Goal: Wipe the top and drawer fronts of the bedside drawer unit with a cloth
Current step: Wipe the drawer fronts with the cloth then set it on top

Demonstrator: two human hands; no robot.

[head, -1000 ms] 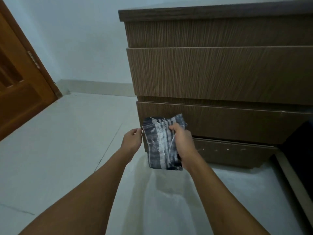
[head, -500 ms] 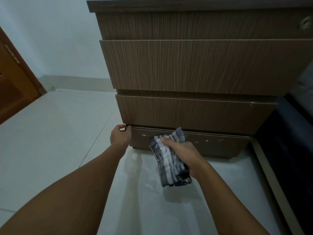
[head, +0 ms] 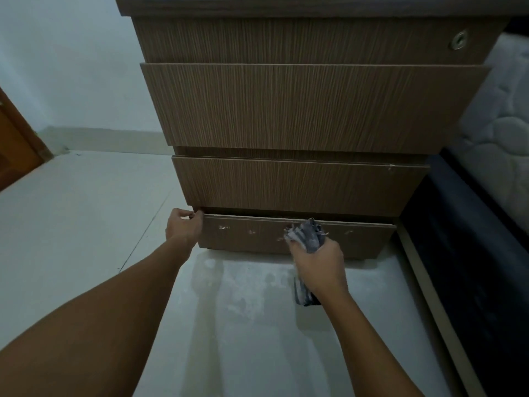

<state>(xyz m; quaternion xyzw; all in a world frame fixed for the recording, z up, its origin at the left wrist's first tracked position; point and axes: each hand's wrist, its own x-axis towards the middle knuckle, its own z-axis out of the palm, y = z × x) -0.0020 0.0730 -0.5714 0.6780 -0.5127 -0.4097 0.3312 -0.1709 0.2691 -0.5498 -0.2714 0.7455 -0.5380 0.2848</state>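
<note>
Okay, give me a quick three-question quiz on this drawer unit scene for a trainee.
1. True or false: the right hand holds the cloth.
2. Which part does the cloth touch: A) top, B) middle drawer, C) bottom panel?
3. Where does the left hand rest?

Key
1. True.
2. C.
3. At the left end of the bottom panel, by the corner under the drawer above.

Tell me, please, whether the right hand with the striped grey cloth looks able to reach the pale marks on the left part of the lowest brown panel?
Probably yes. The right hand holds the striped grey cloth against the lowest brown panel; nothing lies between it and the pale marks. The left hand grips only the panel's left corner.
</note>
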